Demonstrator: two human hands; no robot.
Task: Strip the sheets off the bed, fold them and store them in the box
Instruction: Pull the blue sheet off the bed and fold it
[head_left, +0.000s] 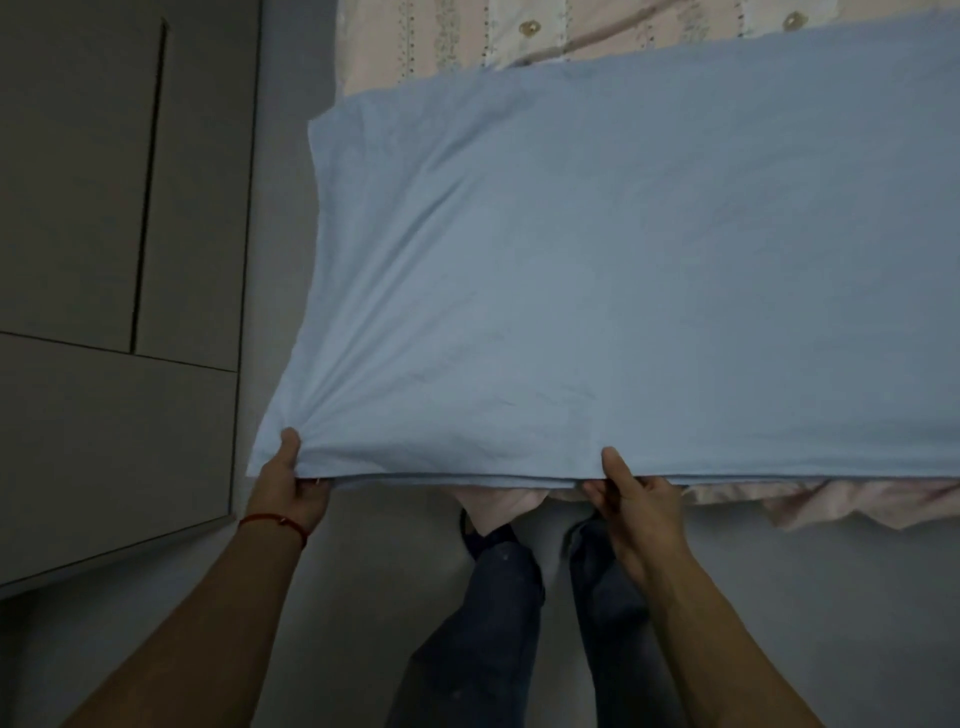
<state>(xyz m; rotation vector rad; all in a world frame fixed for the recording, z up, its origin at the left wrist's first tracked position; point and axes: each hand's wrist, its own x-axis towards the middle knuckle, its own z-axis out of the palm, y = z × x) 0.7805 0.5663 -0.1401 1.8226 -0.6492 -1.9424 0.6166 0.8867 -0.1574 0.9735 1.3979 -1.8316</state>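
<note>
I see a pale blue sheet (623, 260), already doubled into layers, spread across the bed (467, 31) from centre to 3 o'clock. My left hand (288, 483) pinches its near corner at 8 o'clock; my right hand (634, 499) pinches the near edge at 6. More folds remain; the box is possibly out of frame.

sheet right side: the blue sheet (597, 270) is cut off by the frame edge, well to the right of both grips.
fingers: those of the left hand (288, 486) and right hand (636, 501) are hidden under the gripped near hem; only the thumbs are seen.
layers: their number at the grips cannot be told.
pink bedding (519, 36): mostly covered beyond the grips, cut off at the top.
box: cannot be identified.
</note>
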